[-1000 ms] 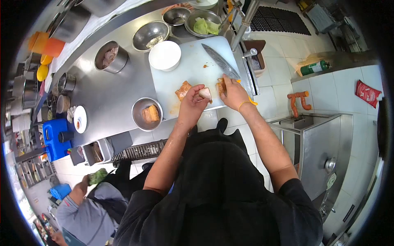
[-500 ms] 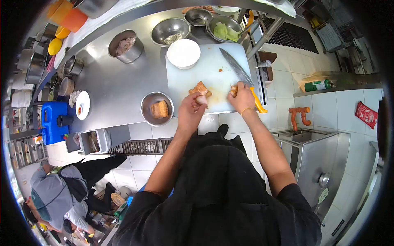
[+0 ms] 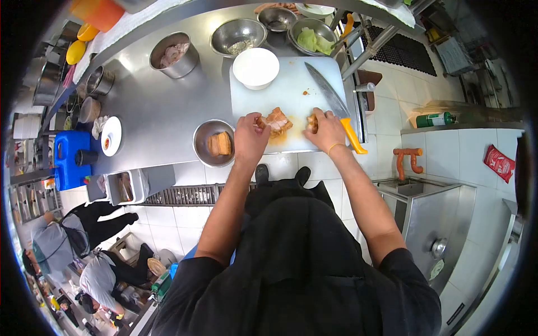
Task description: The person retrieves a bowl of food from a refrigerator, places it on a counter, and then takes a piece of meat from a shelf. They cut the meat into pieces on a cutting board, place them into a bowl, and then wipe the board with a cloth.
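Contrasting orange-brown and pale meat (image 3: 278,121)

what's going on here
Someone is handling what looks like browned meat on a white cutting board. The left hand has its fingers at the meat's edge, while the right hand holds a smaller piece. A yellow-handled knife lies beside the right hand, and a metal bowl by the board holds another chunk.
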Demonstrator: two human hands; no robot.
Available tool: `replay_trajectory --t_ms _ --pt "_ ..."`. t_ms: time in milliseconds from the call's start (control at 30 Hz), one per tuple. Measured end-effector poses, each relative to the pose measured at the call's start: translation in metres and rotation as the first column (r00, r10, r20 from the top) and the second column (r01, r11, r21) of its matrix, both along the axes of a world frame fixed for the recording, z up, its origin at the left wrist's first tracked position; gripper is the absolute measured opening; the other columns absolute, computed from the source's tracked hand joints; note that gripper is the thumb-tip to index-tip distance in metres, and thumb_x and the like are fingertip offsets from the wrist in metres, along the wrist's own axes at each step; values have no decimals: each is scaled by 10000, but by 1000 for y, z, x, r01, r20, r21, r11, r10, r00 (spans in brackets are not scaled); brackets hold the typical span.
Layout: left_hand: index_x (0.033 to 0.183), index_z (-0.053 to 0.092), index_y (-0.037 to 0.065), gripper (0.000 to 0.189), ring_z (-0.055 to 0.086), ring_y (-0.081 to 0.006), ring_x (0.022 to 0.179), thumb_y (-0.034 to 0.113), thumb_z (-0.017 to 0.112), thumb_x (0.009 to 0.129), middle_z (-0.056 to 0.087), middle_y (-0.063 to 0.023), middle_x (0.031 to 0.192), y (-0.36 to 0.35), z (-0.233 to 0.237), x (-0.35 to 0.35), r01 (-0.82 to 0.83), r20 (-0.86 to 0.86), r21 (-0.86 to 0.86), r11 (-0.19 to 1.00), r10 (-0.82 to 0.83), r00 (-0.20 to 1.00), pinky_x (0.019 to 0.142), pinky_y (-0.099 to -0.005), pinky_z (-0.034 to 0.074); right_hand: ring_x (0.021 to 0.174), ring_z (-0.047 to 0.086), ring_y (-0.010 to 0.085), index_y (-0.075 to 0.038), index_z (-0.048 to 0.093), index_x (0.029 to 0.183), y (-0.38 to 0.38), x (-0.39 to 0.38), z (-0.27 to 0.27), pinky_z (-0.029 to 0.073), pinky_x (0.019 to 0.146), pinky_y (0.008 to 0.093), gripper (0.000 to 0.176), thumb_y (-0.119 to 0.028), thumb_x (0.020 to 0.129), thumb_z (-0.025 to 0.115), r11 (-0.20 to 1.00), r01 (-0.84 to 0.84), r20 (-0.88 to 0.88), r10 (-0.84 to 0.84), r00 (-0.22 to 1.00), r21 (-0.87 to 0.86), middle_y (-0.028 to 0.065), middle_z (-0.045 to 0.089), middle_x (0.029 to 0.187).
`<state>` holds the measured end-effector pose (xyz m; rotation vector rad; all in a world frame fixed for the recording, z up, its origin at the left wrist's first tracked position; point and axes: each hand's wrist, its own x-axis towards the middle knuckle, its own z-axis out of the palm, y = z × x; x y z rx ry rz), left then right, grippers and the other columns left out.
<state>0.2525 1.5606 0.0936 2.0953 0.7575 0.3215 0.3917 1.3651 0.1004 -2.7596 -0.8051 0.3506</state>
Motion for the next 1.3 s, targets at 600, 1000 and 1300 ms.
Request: replay_trajectory --t_ms 600,1000,1300 --pt "1292 673 20 415 709 -192 790 206 744 927 689 -158 1065 6 -13 5 57 7 -159 986 -57 998 756 -318 587 1013 653 402 -89 572 1211 52 3 13 546 881 475 502 -232 766 754 952 2 -192 60 980 307 218 615 1094" --pt "1348 631 4 473 709 -228 879 177 715 916 660 -187 1109 5 -22 1 59 84 -171 984 -45 995 788 -312 591 1159 594 392 -140 573 1356 78 -16 37 526 985 473 603 -315 809 757 967 -241 -172 251 953 80 186 567 1257" --pt "1449 548 76 808 663 -329 1015 412 828 769 616 -219 1105 16 -25 18 159 -65 -58 986 -162 985 899 -411 555 1219 577 390 -96 560 1382 75 17 12 493 1043 441 565 -173 831 658 914 -328 -346 396 850 241 213 556 1314"
